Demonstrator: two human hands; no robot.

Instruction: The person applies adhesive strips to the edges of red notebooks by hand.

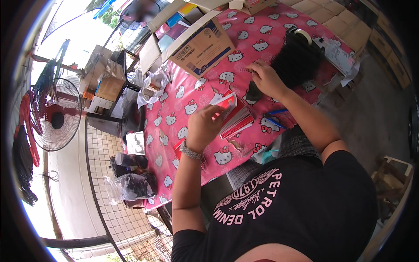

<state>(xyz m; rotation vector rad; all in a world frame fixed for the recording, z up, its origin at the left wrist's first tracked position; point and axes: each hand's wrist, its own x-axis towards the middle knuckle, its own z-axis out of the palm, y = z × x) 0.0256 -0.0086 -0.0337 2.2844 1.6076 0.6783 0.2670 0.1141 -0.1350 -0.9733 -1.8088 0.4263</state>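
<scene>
My left hand [204,127] is closed on a red-and-white printed card [228,101], lifted at the near edge of a fanned stack of similar cards [238,124]. They look like flat paper packets, though I cannot be sure. To the right and farther off, my right hand [267,79] hovers over the table with thumb and fingers pinched together. Anything between those fingertips is too small to make out. Under that wrist lies a small dark item [253,93], partly hidden. Blue-handled tools [275,121], perhaps scissors, rest beside the stack near my lap.
A pink cat-patterned cloth covers the table [222,156]. A cardboard box [203,48] stands at the far side. A black fuzzy bundle [297,61] lies right of my right hand. Crumpled plastic [155,85] and a black bag [137,185] sit along the left; a fan [56,115] stands beyond.
</scene>
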